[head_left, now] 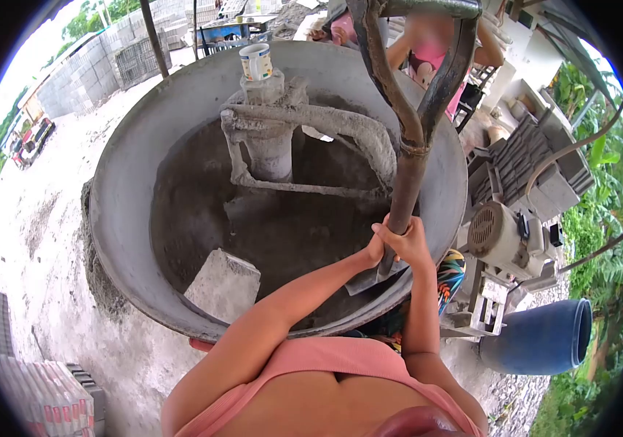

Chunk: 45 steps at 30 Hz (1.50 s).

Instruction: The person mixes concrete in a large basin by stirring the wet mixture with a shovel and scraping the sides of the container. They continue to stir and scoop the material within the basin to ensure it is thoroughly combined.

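Observation:
Both my hands grip the shaft of a shovel (407, 182), low down and close together. My left hand (377, 249) is closed at the shaft, and my right hand (413, 240) wraps around it just beside. The shovel's forked D-handle rises toward the top of the view. Its blade (377, 282) points down inside a large round mixer pan (126, 171), partly hidden by my arms. Grey powdery mix (195, 211) covers the pan's floor. A crusted mixing arm (311, 116) reaches out from the central hub (271, 156). A pale flat plate (224, 284) leans at the near side.
A patterned mug (255, 62) stands on the hub. To the right are a motor (497, 231), a blue barrel (533, 336) lying on its side and stacked blocks (537, 164). Another person in pink (431, 54) is beyond the pan. More blocks (46, 397) sit lower left.

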### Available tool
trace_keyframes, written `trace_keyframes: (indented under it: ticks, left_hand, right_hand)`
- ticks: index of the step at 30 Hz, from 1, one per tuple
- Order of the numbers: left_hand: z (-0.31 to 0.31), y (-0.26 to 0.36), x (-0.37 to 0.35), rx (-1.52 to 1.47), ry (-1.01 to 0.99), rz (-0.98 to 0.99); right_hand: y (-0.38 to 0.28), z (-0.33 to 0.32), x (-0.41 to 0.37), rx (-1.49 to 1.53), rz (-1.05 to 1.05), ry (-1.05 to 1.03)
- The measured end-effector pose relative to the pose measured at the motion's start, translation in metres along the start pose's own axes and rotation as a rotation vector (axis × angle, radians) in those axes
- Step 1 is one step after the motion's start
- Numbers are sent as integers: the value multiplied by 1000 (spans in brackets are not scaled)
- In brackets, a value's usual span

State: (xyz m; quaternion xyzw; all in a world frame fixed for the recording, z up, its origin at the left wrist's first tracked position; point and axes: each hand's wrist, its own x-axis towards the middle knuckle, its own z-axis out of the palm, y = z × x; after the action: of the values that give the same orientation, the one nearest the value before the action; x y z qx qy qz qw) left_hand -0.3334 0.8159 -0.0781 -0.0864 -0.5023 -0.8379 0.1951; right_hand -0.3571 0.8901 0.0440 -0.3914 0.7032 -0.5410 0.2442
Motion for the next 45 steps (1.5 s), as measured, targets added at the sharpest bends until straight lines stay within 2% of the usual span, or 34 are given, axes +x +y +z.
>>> trace_keyframes:
  ticks: [1,5,7,11,17,21,25,30,34,37,42,45]
  left_hand:
    - [0,1,-2,7,-3,1]
    - [-1,3,-4,30,-18,15]
    - [-2,5,-6,44,-18,32]
    - [-5,7,-10,65,-36,40]
    - [-10,6,-14,124,-80,85]
    - [-7,6,-12,128,-70,80]
    - [-3,5,-9,138,-75,68]
    - [-2,5,-11,149,-79,62]
    - [-2,5,-13,157,-73,72]
    - [-3,6,-14,167,-71,75]
    - [-4,6,-14,184,-74,87]
    - [-3,7,-13,184,-64,87]
  right_hand:
    - [1,1,0,16,-45,-4]
    - [-7,0,-2,57,28,-23]
    - [-5,1,-1,94,-65,-13]
    - [-9,-1,-4,64,60,-37]
    - [-5,-3,-2,84,-1,-63]
    - [-8,-6,-4,44,81,-71]
    - [-12,-8,-7,92,5,-83]
    - [-3,-6,-5,-47,-118,3]
    - [-4,-6,-6,-75,-144,19]
    - [-7,-6,-7,-92,-73,4]
    - [-3,-3,-5,-96,-215,42]
    - [-8,-4,-7,-91,-191,23]
